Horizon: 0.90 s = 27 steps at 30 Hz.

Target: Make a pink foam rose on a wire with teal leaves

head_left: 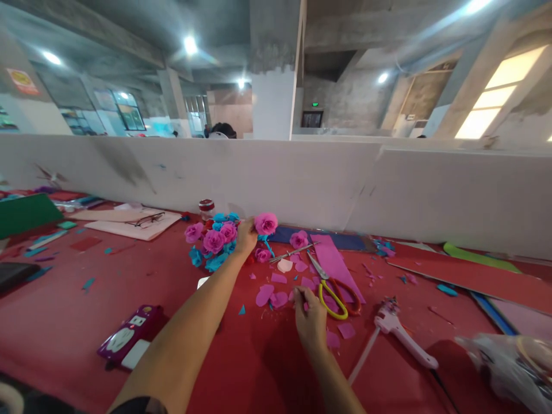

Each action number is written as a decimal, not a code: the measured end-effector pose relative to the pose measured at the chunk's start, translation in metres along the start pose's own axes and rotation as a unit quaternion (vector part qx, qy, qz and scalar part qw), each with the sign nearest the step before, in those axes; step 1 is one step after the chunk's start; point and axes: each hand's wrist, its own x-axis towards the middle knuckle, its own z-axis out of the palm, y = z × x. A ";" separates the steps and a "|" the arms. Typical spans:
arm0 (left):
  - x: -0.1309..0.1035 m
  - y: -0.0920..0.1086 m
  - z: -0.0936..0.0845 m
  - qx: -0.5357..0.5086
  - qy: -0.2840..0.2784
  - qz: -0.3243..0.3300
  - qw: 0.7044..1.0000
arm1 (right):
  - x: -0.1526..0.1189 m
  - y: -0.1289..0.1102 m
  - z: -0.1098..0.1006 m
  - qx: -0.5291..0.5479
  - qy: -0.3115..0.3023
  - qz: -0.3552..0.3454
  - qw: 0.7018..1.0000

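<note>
My left hand [246, 237] reaches to the back of the table, its fingers closed at the base of a pink paper rose [265, 223]. Its fingertips are partly hidden. Beside it stands a bunch of pink and blue paper flowers [214, 241]. My right hand [311, 317] hovers low over the table with fingers curled together; what they hold, if anything, I cannot make out. Near it lie loose pink paper petals [264, 295] and scissors [332, 293] with one yellow and one red handle. Another pink paper rose [299, 239] rests behind the scissors.
A pink hot glue gun [405, 333] lies at right, near a plastic bag [513, 368]. A purple power strip [131, 333] is at left. Glasses [149, 219] rest on pale paper sheets. A white partition [259, 172] borders the back; a pink paper strip [336, 267] lies before it.
</note>
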 end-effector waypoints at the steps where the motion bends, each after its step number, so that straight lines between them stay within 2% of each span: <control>1: 0.004 -0.001 -0.002 0.001 0.006 -0.004 1.000 | 0.000 0.001 0.000 -0.003 0.004 -0.001 1.000; 10: 0.026 -0.023 -0.018 -0.021 0.118 -0.089 0.989 | -0.001 0.006 0.003 -0.014 0.000 0.000 1.000; 13: 0.028 -0.016 -0.021 -0.048 0.128 -0.096 0.986 | -0.002 0.007 0.003 -0.008 0.000 -0.003 1.000; 16: 0.025 0.003 -0.018 -0.084 0.116 -0.087 0.986 | -0.002 0.007 0.003 -0.002 0.000 0.003 1.000; 19: 0.011 0.025 -0.009 -0.120 0.077 -0.060 0.988 | 0.001 0.007 0.001 0.021 0.008 0.020 1.000; 22: -0.013 0.040 0.001 -0.126 0.030 -0.038 0.991 | 0.005 0.006 -0.002 0.053 0.052 0.022 0.997; 23: -0.023 0.042 0.004 -0.110 0.011 -0.014 0.994 | 0.006 0.005 -0.004 0.062 0.074 0.018 0.995; 25: -0.042 0.043 0.009 -0.106 -0.004 -0.011 0.994 | 0.009 0.001 -0.007 0.082 0.107 0.015 0.991; 27: -0.062 0.041 0.015 -0.107 -0.010 -0.020 0.994 | 0.011 -0.006 -0.012 0.130 0.112 0.040 0.984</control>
